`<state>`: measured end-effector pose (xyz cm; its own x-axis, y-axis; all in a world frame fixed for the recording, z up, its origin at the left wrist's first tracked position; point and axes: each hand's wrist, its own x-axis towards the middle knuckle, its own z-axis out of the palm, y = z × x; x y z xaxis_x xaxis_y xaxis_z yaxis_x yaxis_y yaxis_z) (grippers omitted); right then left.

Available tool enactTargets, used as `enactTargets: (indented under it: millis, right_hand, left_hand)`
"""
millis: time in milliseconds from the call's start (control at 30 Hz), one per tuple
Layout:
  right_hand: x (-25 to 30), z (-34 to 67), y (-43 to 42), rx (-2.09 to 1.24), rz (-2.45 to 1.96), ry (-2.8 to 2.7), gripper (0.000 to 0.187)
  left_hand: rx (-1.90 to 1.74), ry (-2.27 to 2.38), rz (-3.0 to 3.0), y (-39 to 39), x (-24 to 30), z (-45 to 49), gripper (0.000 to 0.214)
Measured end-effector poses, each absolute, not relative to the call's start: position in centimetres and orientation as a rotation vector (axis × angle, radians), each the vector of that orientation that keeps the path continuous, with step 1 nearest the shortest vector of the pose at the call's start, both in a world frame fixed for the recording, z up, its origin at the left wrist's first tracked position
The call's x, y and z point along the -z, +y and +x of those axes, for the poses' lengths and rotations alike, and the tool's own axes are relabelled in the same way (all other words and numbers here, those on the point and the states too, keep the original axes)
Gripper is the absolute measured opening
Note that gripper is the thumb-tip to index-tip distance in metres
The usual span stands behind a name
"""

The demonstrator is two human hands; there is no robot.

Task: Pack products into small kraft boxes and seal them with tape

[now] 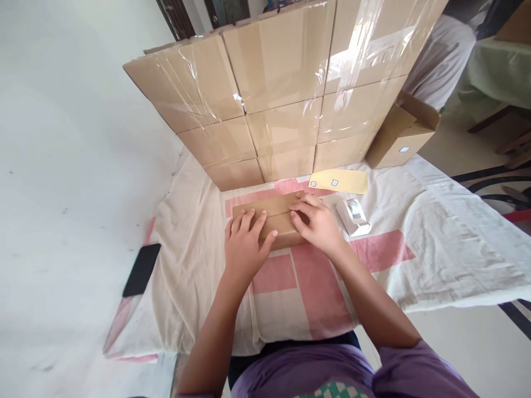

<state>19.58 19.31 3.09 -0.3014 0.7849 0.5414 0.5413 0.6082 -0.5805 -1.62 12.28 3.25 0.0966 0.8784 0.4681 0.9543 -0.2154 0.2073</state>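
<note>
Brown oblong cardboard box (282,224) lay on the creased pink-and-white cloth (186,287), its ends partly hidden by our left hand (244,246), fingers spread, and our right hand (320,224), fingers bent, pinching or not we couldn't tell, with bare cloth running to the near edge.

On the worktop (452,237), a cardboard box (279,224) lies beneath the left hand (248,239) and right hand (317,222). Just right of the right hand sits a small box (352,221); beyond it, a paper strip (352,179), then an open carton (385,145) farther right. Stacked cartons (286,128) stand behind both hands; a smartphone (141,270) lies left of the left hand.
</note>
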Motion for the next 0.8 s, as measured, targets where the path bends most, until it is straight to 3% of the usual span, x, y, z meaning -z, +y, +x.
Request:
enactTargets:
  millis: [167, 533, 667, 800]
  right_hand:
    - [-2.6, 19.6, 19.5, -0.424, -1.02, -1.942, 0.018]
    - [-3.0, 21.6, 18.4, -0.559, -0.928, -1.78, 0.02]
    - [-2.3, 28.3, 17.7, -0.415, -1.211, -1.449, 0.021]
    - [0.0, 35.0, 18.0, -0.616, -1.605, -1.179, 0.026]
  left_hand:
    - [0.748, -1.803, -2.19, 12.4, -2.4, -1.8, 0.067]
    - [0.627, -1.821, -2.233, 13.1, -3.2, -2.1, 0.062]
    - [0.679, -1.747, -2.263, 12.1, -4.6, -0.1, 0.04]
    - [1.144, -1.247, -2.377, 10.0, -3.4, 6.8, 0.013]
